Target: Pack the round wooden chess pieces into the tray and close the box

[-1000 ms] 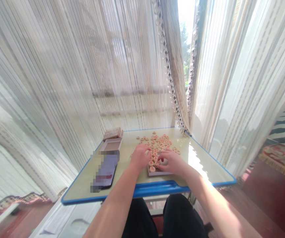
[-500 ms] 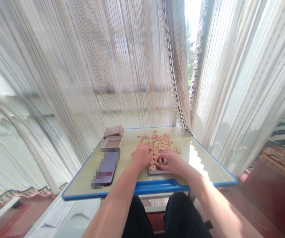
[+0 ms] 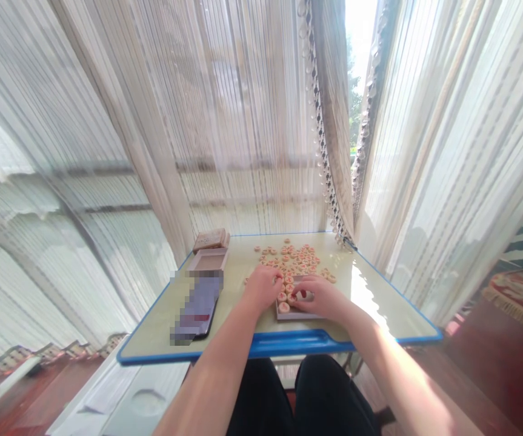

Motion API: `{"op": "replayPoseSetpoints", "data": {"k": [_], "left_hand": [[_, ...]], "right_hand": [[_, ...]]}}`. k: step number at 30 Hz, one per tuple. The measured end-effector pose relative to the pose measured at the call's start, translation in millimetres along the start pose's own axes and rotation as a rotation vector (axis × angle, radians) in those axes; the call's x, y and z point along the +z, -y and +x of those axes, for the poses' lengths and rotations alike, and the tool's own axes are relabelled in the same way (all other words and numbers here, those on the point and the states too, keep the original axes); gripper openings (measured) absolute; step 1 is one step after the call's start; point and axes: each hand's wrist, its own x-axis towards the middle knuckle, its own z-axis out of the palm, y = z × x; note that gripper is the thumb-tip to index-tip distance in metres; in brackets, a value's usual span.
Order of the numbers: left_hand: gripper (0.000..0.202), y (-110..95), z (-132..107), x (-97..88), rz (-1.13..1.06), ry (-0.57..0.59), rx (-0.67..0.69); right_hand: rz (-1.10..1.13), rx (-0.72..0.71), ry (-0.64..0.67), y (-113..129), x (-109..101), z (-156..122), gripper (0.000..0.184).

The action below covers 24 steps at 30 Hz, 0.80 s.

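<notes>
A shallow pale box (image 3: 304,315) stands near the table's front edge, with several round wooden Chinese chess pieces (image 3: 283,307) lined up along its left side. From the right, my right hand (image 3: 321,298) reaches over the box, thumb and fingers closed on a chess piece in the second column. My left hand (image 3: 263,289) rests at the box's left side, its fingers curled in toward the upper pieces. Whatever those left fingertips hold, if anything, is hidden. Behind the box lie many loose chess pieces (image 3: 306,257) with red and dark marks.
At the left of the blue-edged table (image 3: 238,309) lies a phone (image 3: 202,306), partly pixelated. Beyond it are an open empty box (image 3: 209,260) and a stacked, worn box or book (image 3: 211,238). Sheer curtains (image 3: 243,121) hang right behind the table. My knees are under its front edge.
The view has shifted slightly, so the table appears a little farther right. Both hands keep nearly the same places at the box, with only slight finger movement.
</notes>
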Motion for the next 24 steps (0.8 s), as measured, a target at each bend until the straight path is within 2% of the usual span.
{"op": "replayPoseSetpoints", "data": {"k": [18, 24], "left_hand": [[0.017, 4.9, 1.2, 6.0, 0.01, 0.002, 0.0], [0.016, 5.7, 1.6, 8.1, 0.007, -0.009, 0.021]], "right_hand": [[0.016, 0.048, 0.028, -1.8, 2.5, 1.7, 0.011], [0.009, 0.213, 0.051, 1.2, 2.0, 0.4, 0.043]]}}
